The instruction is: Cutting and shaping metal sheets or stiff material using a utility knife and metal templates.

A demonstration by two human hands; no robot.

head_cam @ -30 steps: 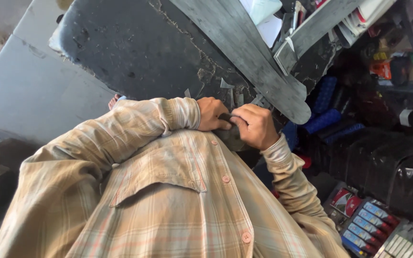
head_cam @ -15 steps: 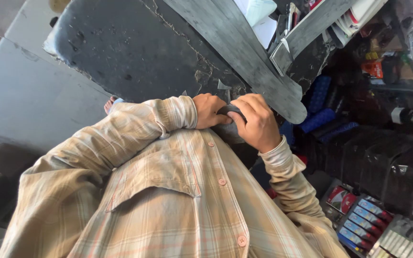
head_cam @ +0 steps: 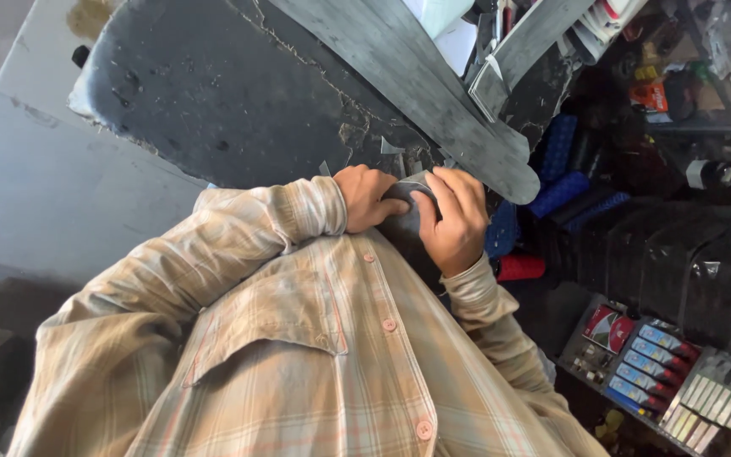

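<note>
Dark worn slab point(head_cam: 213, 101) fills the top w/ cracked edge; grey boards point(head_cam: 416, 76) lie across it. Grey concrete floor point(head_cam: 35, 186) at left, daylight on it. Right side dim: rack of blue & red ribbed grips point(head_cam: 560, 182), tray of small coloured packs point(head_cam: 653, 372), black bags point(head_cam: 662, 262).

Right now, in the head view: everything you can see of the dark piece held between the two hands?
The dark piece is small, grey-black and matte, looking like rubber, though the material is uncertain. Only part shows; its full shape is hidden. The left hand grips its left side, and the right hand curls its fingers over the top. It sits close against the plaid shirt, just below the large black sheet.
</note>
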